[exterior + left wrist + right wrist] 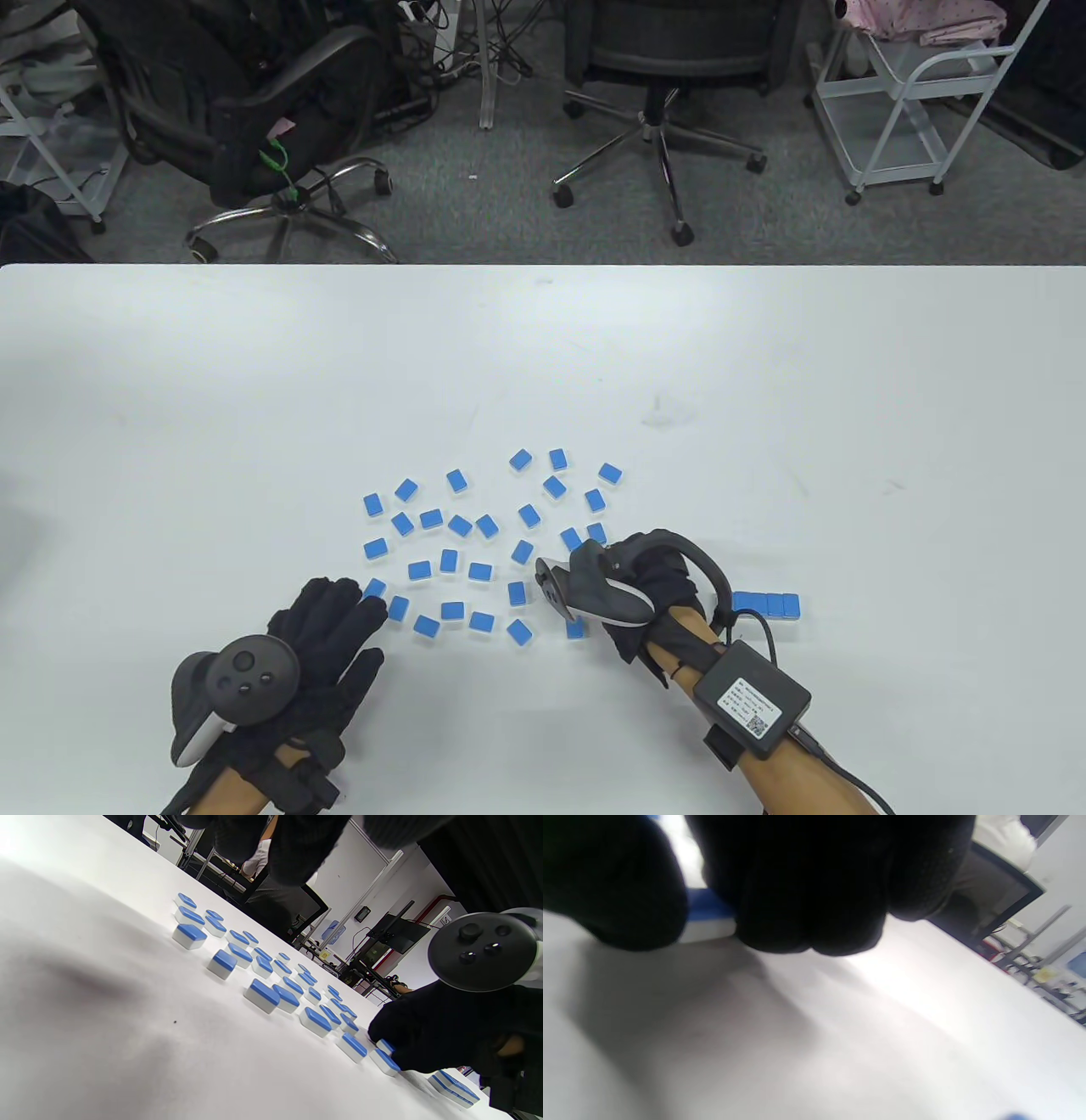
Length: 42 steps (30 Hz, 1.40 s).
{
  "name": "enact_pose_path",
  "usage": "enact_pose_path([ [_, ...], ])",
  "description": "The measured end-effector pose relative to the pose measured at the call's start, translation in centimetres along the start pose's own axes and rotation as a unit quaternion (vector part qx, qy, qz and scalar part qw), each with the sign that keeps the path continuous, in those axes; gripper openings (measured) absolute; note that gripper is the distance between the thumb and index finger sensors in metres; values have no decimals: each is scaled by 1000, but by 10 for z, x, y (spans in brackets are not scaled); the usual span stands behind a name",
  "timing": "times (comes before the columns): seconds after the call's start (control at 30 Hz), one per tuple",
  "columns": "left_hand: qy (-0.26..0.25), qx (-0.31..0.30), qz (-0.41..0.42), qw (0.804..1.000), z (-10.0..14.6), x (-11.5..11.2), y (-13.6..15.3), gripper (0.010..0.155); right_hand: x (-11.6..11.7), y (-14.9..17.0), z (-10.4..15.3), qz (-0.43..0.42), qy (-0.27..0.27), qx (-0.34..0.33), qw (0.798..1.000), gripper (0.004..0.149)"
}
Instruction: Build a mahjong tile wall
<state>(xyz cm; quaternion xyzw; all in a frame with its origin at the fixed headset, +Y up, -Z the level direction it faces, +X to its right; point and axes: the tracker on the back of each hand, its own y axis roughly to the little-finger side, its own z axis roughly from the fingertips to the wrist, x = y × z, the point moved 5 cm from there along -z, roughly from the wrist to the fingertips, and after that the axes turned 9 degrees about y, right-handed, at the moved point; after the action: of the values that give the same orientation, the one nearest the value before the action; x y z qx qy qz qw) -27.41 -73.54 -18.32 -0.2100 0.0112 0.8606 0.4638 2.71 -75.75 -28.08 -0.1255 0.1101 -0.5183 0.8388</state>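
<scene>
Several blue-backed mahjong tiles [479, 543] lie scattered face down on the white table [254, 407]. A short row of three tiles [766, 604] stands at the right; it also shows in the left wrist view [454, 1088]. My left hand [356, 620] rests flat and open, its fingertips beside two tiles [374, 588] at the cluster's left edge. My right hand [594, 586] is curled down at the cluster's right edge. In the right wrist view its thumb and fingers [806, 899] pinch a blue-and-white tile [706, 918] on the table.
The table's far edge [543, 266] runs across the view, with office chairs [653, 76] and a white cart [916, 102] on the floor beyond. A sensor box [751, 698] with a cable sits on my right forearm.
</scene>
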Motion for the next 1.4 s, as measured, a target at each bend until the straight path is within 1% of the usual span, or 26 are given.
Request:
enact_pose_path([
  [0.03,-1,-1,0,1000,0,0,0,67,-2,12,-2,0,6,21,1000,56],
  [0.13,0,-1,-2,1000,0,0,0,67,-2,39,-8,-20,-14,68,997,55],
  [0.23,4,-1,0,1000,-2,-1,0,66,4,54,-17,-17,-29,95,995,54],
  [0.37,2,-1,0,1000,-3,0,0,66,11,57,-23,-11,-38,107,993,52],
  [0.5,2,0,0,1000,-2,0,0,66,23,56,-27,-33,-60,114,991,50],
  [0.6,3,0,0,1000,-2,0,0,67,19,57,-26,-41,-50,111,992,50],
  [0.67,4,-1,0,1000,-3,0,0,67,22,56,-27,-46,-53,108,992,51],
  [0.8,6,0,0,1000,-5,0,-1,66,19,56,-30,-39,-45,104,993,52],
  [0.9,7,0,-1,1000,-5,0,-1,66,18,57,-29,-43,-53,103,992,55],
  [1.03,6,-1,-1,1000,-4,0,-1,66,17,55,-28,-39,-73,95,992,64],
  [1.1,5,-2,-1,1000,-3,0,-1,66,7,54,-27,-51,-45,95,993,66],
  [1.2,6,-2,-2,1000,-3,0,-1,66,-12,46,-25,-65,16,82,994,63],
  [1.3,4,-3,-2,1000,-3,0,-1,66,-23,26,-27,-23,51,56,997,60],
  [1.4,3,-3,-3,1000,-3,0,-2,66,-26,10,-32,19,62,44,997,58],
])
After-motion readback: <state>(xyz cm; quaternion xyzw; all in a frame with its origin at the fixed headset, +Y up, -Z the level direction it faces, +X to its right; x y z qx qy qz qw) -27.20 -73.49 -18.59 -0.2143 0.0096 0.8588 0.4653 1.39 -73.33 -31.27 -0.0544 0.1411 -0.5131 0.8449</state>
